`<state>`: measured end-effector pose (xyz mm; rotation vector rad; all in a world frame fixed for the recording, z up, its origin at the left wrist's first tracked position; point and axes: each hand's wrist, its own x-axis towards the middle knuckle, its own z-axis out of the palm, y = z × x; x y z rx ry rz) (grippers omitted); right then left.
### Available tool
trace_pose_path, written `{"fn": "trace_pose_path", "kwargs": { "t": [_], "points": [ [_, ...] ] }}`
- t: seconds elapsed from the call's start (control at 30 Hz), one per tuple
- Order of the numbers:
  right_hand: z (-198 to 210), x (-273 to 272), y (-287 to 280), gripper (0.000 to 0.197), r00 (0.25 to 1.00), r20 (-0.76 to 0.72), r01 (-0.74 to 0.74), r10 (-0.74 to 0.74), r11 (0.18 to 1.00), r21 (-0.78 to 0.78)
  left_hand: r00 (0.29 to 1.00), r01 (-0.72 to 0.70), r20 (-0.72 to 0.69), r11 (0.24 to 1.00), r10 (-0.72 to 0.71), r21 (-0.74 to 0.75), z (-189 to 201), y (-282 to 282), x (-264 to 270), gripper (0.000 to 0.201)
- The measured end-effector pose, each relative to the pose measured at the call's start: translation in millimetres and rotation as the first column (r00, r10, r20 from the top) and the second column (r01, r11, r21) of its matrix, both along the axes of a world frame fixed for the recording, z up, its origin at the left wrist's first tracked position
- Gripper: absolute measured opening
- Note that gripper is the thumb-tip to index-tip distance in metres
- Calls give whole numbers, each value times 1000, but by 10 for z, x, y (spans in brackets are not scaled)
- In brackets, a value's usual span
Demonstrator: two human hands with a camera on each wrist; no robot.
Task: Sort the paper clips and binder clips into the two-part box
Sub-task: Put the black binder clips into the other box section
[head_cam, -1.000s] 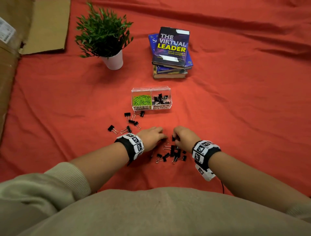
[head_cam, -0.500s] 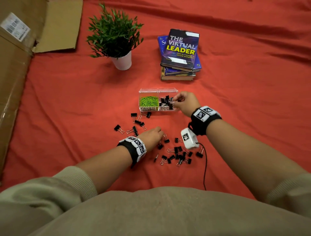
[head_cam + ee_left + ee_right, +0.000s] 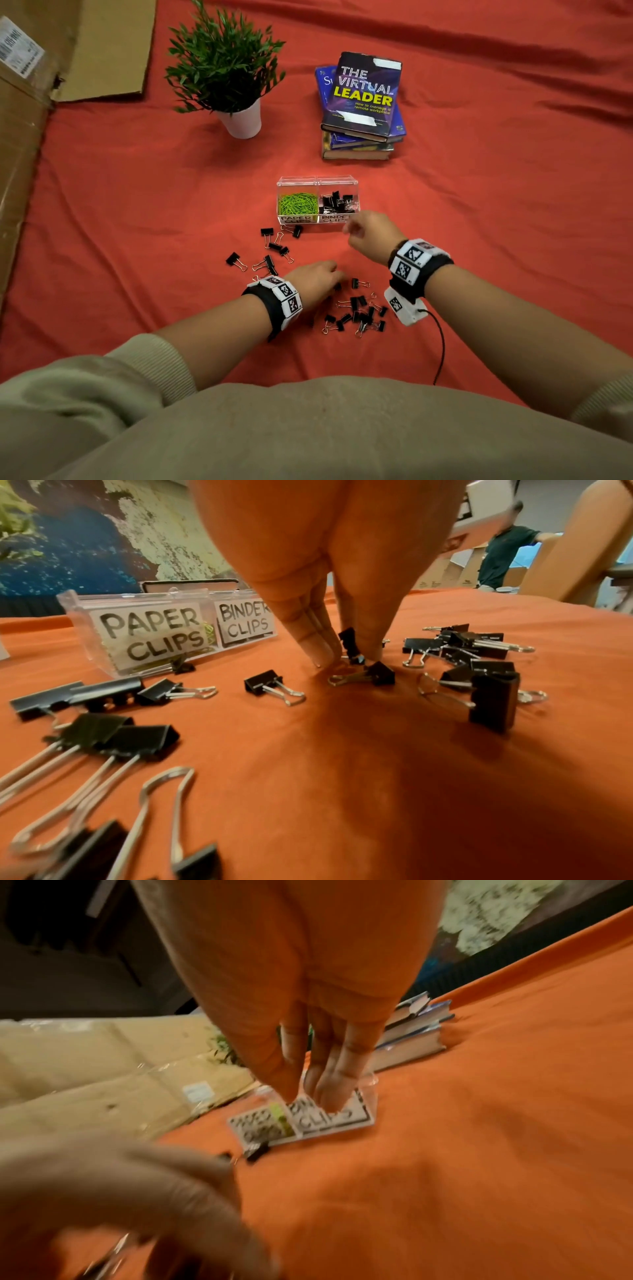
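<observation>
1. Furthest left on the red surface (image 3: 137, 212), a loose scatter of binder clips (image 3: 270, 250) lies just in front of the two-part box (image 3: 317, 180) — we have not touched these yet.
2. Our left hand (image 3: 313, 277) stays low where it was a second ago; the left wrist view shows thumb and fingers pinching one small binder clip (image 3: 349, 642) upright at the edge of the near pile (image 3: 359, 310).
3. In the box, green paper clips (image 3: 297, 202) fill the left part and black clips the right part; we see no paper clips loose on the cloth.
4. Our right hand (image 3: 368, 236) was over the right part half a second ago and has now pulled back to just in front of it. Its fingers hang together and slack, holding nothing we can make out through the blur — so we judge its clip delivered.
5. That leaves binder clips only, and many of them; the left-hand clip looks next to go.
</observation>
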<state>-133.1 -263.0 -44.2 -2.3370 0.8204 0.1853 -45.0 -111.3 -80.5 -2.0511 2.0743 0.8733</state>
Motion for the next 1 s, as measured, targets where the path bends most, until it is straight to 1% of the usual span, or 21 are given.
{"fn": "trace_pose_path", "kwargs": {
  "t": [0.03, 0.07, 0.1, 0.13, 0.2, 0.27, 0.4, 0.5, 0.6, 0.7, 0.77, 0.83, 0.9, 1.0],
  "points": [
    [-40, -91, 92, 14, 991, -106, -84, 87, 996, 36, 1000, 17, 19, 1000, -17, 14, -1, -3, -6, 38],
    [-100, -174, 181, 14, 962, -209, -166, 176, 984, 66, 999, 25, 39, 999, -26, 24, -6, -9, -12, 36],
    [-162, -251, 261, 15, 928, -282, -230, 244, 970, 82, 998, 26, 54, 999, -27, 33, 2, -17, -17, 32],
    [-229, -320, 323, 18, 909, -309, -268, 281, 960, 86, 998, 20, 67, 999, -22, 35, 6, -28, -21, 28],
    [-321, -425, 397, 24, 913, -288, -276, 287, 958, 78, 996, -1, 84, 999, -2, 37, 30, -42, -21, 19],
    [-351, -482, 422, 26, 927, -256, -269, 274, 961, 57, 995, -6, 99, 999, 2, 33, 41, -38, -15, 13],
    [-317, -557, 411, 26, 948, -205, -243, 245, 969, 35, 995, -3, 104, 1000, 2, 13, 0, -3, -13, 11],
    [-290, -606, 462, 32, 939, -200, -275, 278, 960, 47, 997, -27, 78, 1000, 28, -13, -32, 32, -4, 10],
    [-344, -688, 594, 41, 908, -235, -353, 347, 935, 17, 997, -49, 59, 998, 50, -25, -28, 99, -2, 17],
    [-390, -754, 686, 51, 868, -285, -441, 406, 894, -72, 999, -33, 37, 999, 33, 1, 6, 203, 24, 38],
    [-397, -763, 711, 52, 868, -285, -444, 407, 893, -77, 1000, -15, 25, 999, 14, 28, 26, 258, 48, 54],
    [-400, -763, 739, 50, 872, -282, -430, 399, 901, -54, 999, -13, 34, 998, 11, 63, 39, 275, 51, 64],
    [-411, -767, 770, 47, 872, -278, -432, 403, 901, -48, 998, -19, 59, 997, 15, 80, 46, 264, 20, 68],
    [-429, -770, 792, 40, 880, -264, -420, 395, 906, -46, 995, -34, 91, 996, 27, 78, 44, 221, -42, 61]
  ]
}}
